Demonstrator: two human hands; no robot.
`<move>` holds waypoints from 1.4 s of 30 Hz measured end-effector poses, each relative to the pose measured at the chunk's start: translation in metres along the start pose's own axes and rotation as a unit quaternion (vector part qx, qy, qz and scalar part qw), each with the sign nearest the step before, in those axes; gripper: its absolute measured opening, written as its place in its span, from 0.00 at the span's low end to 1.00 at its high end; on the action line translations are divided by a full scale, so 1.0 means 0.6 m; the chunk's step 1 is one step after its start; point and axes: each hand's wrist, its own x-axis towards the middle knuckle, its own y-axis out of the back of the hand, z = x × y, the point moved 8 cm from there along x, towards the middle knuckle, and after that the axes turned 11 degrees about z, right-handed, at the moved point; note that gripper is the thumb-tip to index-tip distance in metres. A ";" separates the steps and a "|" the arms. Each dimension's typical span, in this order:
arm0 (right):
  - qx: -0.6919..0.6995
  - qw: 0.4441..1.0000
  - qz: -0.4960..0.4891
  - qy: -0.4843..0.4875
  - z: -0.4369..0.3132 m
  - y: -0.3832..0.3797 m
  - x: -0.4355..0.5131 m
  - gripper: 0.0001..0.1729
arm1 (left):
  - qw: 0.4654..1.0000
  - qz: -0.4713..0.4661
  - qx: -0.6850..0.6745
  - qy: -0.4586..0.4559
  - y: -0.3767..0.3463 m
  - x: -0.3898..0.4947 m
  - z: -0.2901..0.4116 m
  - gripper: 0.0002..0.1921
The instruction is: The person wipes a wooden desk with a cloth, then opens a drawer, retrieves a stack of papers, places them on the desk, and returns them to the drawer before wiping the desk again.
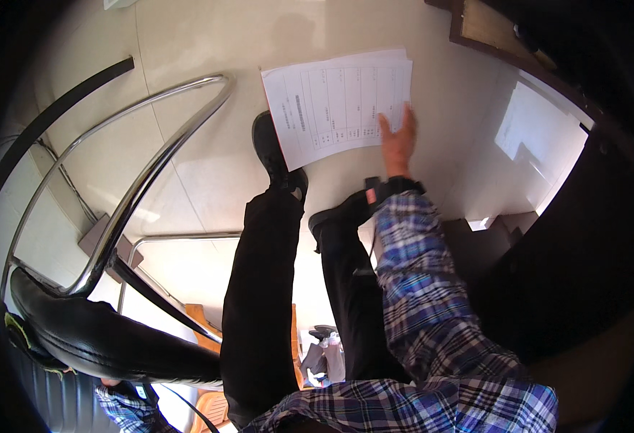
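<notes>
A small stack of printed paper sheets (317,92) with a table of rows and columns is in front of my feet. Its near left corner overlaps my left black shoe (267,140). My right hand (400,143) is over the near right corner of the sheets, thumb and fingers spread apart, slightly blurred; whether it touches them is unclear. A dark strap with a small device circles that wrist. At the lower left, a bit of my left hand (111,382) shows by the black padded chair cushion (111,341); its fingers are mostly hidden.
A chrome tubular chair frame (154,162) curves along the left side. Pale tiled floor (198,32) spreads beneath. Dark furniture (555,243) stands close on the right, and a wooden-edged piece (490,27) is at the top right. Behind my legs there is an orange stool (211,406).
</notes>
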 end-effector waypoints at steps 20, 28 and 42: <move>-0.073 0.995 -0.011 -0.068 0.048 -0.033 0.135 0.30 | 0.998 -0.014 0.063 -0.008 0.005 0.029 0.089 0.21; 0.097 0.975 -0.143 -0.139 0.095 -0.064 0.138 0.26 | 0.998 -0.016 0.067 -0.001 0.012 0.034 0.108 0.20; -0.012 0.998 -0.048 -0.045 0.001 -0.005 0.112 0.27 | 0.999 0.024 -0.011 0.032 0.004 0.015 0.056 0.16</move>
